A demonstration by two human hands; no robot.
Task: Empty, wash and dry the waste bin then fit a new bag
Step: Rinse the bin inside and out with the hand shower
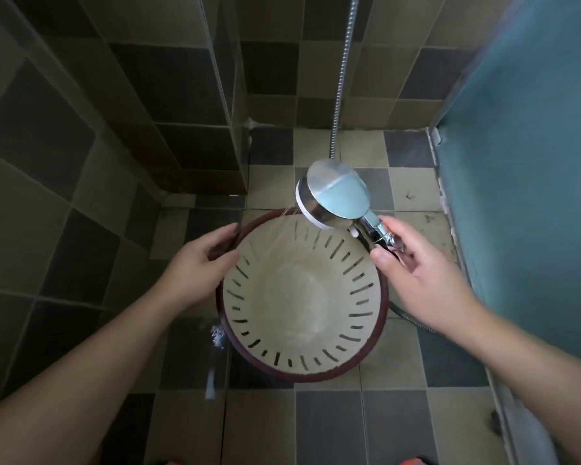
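Left hand [200,263] grips the rim of the waste bin [302,297] to steady it on the tiled shower floor [332,421] while right hand [413,263] pinches the shower head [336,194] handle, aiming spray inside

The checkered tiled floor [332,427] bears the slotted waste bin [302,307].

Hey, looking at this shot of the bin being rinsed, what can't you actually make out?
Head view only:
- Waste bin outer wall: hidden by its own rim, seen from above.
- Shower head nozzle face: turned away; spray shows only faintly.
- Right hand grip on the handle: fingers cover part of it.
- Hose: upper end cut off by the top edge.
- Dirt in the bin: blurred, cannot tell.
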